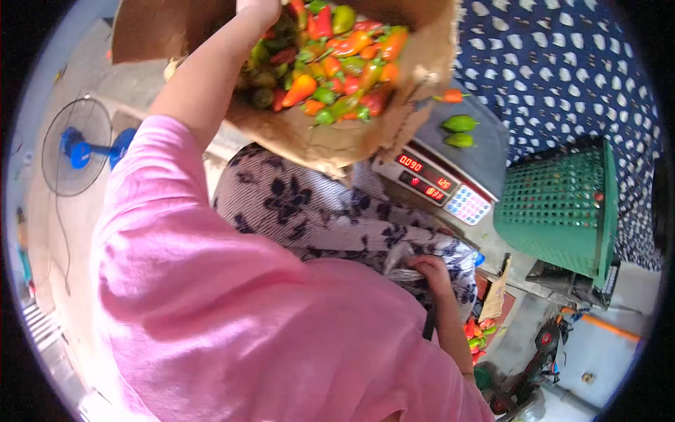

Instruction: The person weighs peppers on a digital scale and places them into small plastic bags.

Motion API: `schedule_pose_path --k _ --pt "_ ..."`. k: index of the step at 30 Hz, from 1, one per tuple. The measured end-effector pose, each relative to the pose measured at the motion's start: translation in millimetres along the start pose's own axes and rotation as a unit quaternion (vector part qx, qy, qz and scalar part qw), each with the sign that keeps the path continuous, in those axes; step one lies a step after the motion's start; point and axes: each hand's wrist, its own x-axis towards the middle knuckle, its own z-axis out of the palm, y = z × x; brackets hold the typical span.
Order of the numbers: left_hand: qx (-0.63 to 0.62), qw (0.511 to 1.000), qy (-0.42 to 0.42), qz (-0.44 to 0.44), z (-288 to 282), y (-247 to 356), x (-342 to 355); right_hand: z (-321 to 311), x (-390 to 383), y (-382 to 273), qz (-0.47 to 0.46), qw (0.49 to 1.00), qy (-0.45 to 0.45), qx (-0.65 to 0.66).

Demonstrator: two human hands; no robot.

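Observation:
My left arm reaches up to an open cardboard box [299, 141] full of red, orange and green peppers [344, 63]. My left hand [259, 8] is at the box's far left part, cut off by the top edge, so its fingers are hidden. Low over my lap, my right hand [430, 269] is closed on a clear plastic bag [399, 261]. To the right of the box stands a digital scale [429, 179] with lit red digits. Two green peppers [460, 124] and an orange pepper [451, 95] lie on its grey pan [485, 151].
A green plastic basket [552, 204] stands right of the scale, beside dark blue patterned cloth [555, 63]. More peppers [479, 336] lie by torn cardboard at the lower right, near a wheeled object [545, 337]. A blue fan [77, 148] stands at the left.

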Motion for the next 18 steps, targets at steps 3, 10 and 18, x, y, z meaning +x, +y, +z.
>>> schedule_pose_path --k 3,10,18 --pt "-0.079 0.997 0.010 -0.013 35.0 -28.9 19.5 2.3 3.7 -10.5 0.031 0.998 0.030 -0.036" --pt "-0.148 0.985 0.089 0.017 -21.5 -2.3 -5.6 1.5 7.5 -3.5 0.028 0.999 0.042 -0.002" --pt "-0.053 0.992 -0.112 -0.031 28.6 79.2 45.7 -3.5 9.2 -3.4 -0.020 0.998 0.025 -0.045"
